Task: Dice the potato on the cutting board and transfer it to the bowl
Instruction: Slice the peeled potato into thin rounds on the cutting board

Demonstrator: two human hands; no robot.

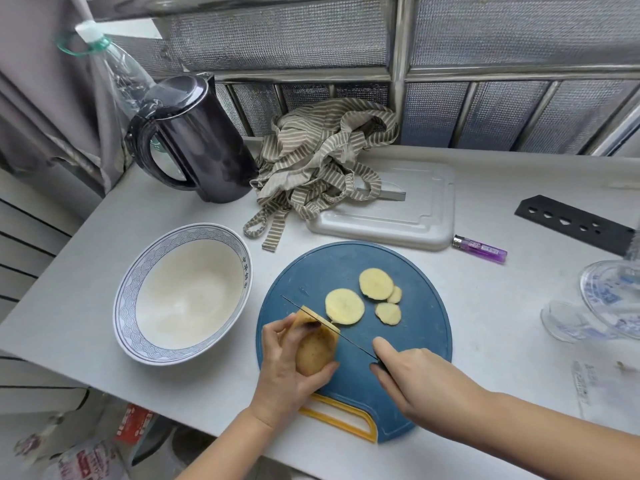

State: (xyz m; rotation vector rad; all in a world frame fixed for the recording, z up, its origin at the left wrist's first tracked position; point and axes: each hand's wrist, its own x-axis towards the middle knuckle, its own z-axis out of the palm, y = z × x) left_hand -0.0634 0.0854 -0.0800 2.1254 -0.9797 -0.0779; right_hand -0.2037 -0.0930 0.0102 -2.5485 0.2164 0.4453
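A round blue cutting board (408, 337) with a yellow handle lies in front of me. My left hand (287, 372) grips the unpeeled potato (315, 351) on the board's left side. My right hand (415, 379) holds a knife (332, 330) by its dark handle, and the thin blade sits in the potato near its cut end. Several round potato slices (344, 305) lie flat on the middle of the board. The white bowl (131, 306) with a blue wave-pattern rim stands to the left of the board, with nothing in it.
A dark kettle (197, 143) stands at the back left, a striped cloth (315, 161) partly on a white board (415, 216) behind. A purple lighter (479, 249), a black knife sheath (571, 223) and glassware (602, 299) lie to the right.
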